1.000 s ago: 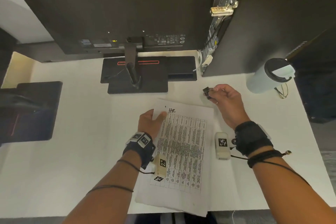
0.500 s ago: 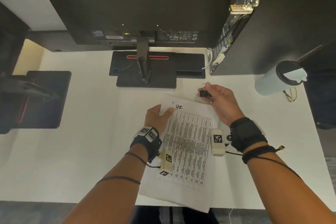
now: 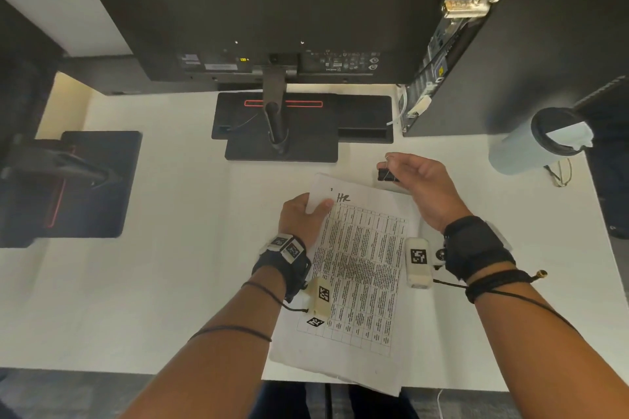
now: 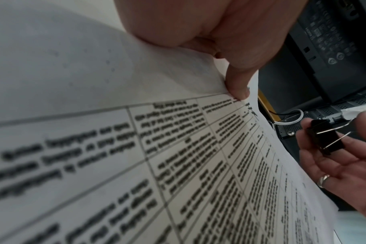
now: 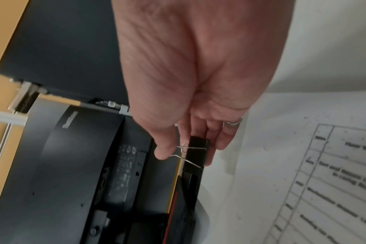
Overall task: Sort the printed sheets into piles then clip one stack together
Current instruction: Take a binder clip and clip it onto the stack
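A stack of printed sheets (image 3: 360, 269) with a table and "HR" handwritten at the top lies on the white desk (image 3: 153, 282), its near end over the desk's front edge. My left hand (image 3: 303, 214) pinches the stack's top left corner, thumb on top (image 4: 238, 85), and lifts that corner slightly. My right hand (image 3: 418, 180) holds a black binder clip (image 3: 387, 174) by its wire handles, just beyond the stack's top right corner. The clip (image 5: 195, 152) sits between thumb and fingers; the clip (image 4: 326, 137) does not touch the paper.
A monitor (image 3: 265, 10) on a black stand (image 3: 299, 126) faces away at the back of the desk. A computer tower (image 3: 510, 51) stands at the back right, with a pale tumbler (image 3: 534, 143) beside it. Another black stand base (image 3: 92, 180) is at the left.
My right hand has brought the clip nearer to the stack's top right corner. My left hand went from resting on the top left corner to pinching and lifting it.
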Action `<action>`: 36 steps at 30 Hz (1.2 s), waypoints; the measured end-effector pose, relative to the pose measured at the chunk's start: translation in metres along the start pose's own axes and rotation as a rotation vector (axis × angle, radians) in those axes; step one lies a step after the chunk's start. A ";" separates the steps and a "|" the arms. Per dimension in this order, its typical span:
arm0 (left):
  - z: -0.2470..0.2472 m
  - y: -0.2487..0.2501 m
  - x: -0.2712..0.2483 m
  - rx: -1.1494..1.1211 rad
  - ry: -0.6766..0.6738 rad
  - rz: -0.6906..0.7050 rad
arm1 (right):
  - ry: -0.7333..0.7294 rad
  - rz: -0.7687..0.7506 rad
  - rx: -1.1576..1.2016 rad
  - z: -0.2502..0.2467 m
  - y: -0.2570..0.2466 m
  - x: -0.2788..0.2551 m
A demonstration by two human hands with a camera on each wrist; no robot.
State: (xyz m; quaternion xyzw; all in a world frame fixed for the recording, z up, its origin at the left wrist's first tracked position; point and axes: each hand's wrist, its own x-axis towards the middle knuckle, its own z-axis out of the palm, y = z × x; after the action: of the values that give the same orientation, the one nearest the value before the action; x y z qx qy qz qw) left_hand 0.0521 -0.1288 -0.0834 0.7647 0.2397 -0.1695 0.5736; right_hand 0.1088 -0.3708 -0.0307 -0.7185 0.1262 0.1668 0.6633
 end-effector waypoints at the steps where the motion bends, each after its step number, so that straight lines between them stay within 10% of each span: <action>1: 0.000 0.000 0.000 0.001 0.000 -0.001 | -0.003 -0.013 -0.045 0.000 0.000 -0.001; 36: 0.000 -0.002 -0.008 -0.161 -0.043 0.053 | 0.223 -0.191 -0.159 0.021 0.002 -0.024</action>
State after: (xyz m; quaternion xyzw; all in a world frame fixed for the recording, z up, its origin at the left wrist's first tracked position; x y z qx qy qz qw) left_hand 0.0441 -0.1294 -0.0810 0.7183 0.2198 -0.1507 0.6426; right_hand 0.0845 -0.3508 -0.0240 -0.7915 0.1168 0.0318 0.5991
